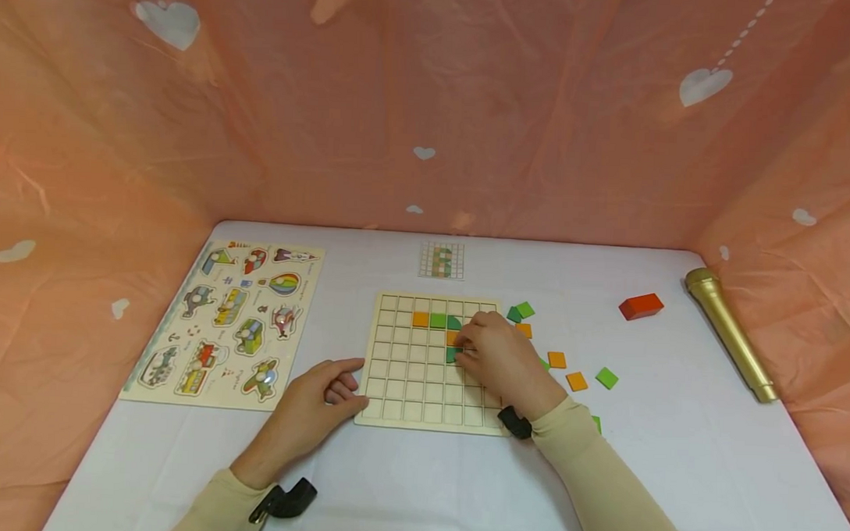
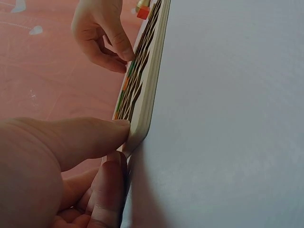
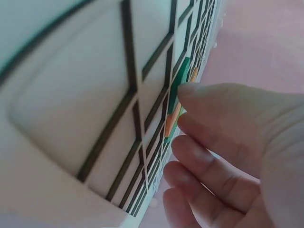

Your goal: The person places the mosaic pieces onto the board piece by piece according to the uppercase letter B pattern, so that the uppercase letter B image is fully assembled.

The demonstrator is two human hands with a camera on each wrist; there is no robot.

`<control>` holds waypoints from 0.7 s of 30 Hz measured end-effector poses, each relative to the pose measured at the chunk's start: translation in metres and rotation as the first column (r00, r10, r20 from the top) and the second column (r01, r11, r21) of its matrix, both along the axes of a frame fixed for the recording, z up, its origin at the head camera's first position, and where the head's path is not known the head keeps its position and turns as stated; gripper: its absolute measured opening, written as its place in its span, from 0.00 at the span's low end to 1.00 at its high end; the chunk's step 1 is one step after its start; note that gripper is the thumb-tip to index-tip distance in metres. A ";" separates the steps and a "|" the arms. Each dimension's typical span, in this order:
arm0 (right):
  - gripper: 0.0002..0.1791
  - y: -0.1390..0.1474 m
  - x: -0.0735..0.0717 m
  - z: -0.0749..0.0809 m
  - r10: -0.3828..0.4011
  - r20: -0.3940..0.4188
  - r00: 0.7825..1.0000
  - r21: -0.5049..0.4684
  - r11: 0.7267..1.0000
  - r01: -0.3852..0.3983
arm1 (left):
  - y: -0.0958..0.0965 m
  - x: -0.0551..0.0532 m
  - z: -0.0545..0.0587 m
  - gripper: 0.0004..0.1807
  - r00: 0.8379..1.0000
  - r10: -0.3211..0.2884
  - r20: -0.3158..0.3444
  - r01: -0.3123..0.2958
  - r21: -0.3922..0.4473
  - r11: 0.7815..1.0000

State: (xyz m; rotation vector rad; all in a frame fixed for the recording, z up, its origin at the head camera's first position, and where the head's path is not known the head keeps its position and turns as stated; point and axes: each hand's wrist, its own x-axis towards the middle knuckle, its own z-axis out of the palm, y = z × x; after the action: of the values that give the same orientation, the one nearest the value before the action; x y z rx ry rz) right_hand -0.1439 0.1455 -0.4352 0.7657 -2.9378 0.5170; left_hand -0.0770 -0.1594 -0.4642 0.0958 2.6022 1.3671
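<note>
Grid board (image 1: pixel 407 372) is flat on the white table (image 1: pixel 396 483), in front of the person, between both hands. Five tiles on it that we can see: orange tile (image 1: pixel 421 319), light green tile (image 1: pixel 438 321) and dark green tile (image 1: pixel 454 323) side by side in one row, then second orange tile (image 1: pixel 452 338) and second dark green tile (image 1: pixel 451 355) running from the row's right end toward the person.

Right hand (image 1: pixel 499 358) is over the board, fingers bent, thumb tip on the nearest dark green tile. We can't tell if it pinches that tile or only presses it.

Left hand (image 1: pixel 315 398) is at the board's left edge: thumb and index finger spread apart, both tips touching the edge, other fingers curled under.

Loose tiles (image 1: pixel 557 359) in orange and greens are scattered right of the board, some partly hidden by the right arm. Pattern card (image 1: pixel 442 261) lies just past the far edge. Picture puzzle (image 1: pixel 304 308) sits to the left. Far right, we have a red block (image 1: pixel 641 306), then a gold microphone (image 1: pixel 732 331). Pinkish cloth (image 1: pixel 508 104) with pale hearts behind.
</note>
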 end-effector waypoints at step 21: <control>0.08 0.007 -0.005 0.001 -0.033 0.024 0.999 -0.011 0.999 0.034 | -0.001 0.000 0.000 0.32 1.000 -0.006 0.002 0.006 0.004 1.000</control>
State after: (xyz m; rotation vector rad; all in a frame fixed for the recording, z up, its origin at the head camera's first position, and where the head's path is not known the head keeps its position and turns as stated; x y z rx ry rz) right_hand -0.1490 0.1524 -0.4341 0.7127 -2.9614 0.5440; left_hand -0.0774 -0.1603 -0.4638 0.1021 2.5955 1.3692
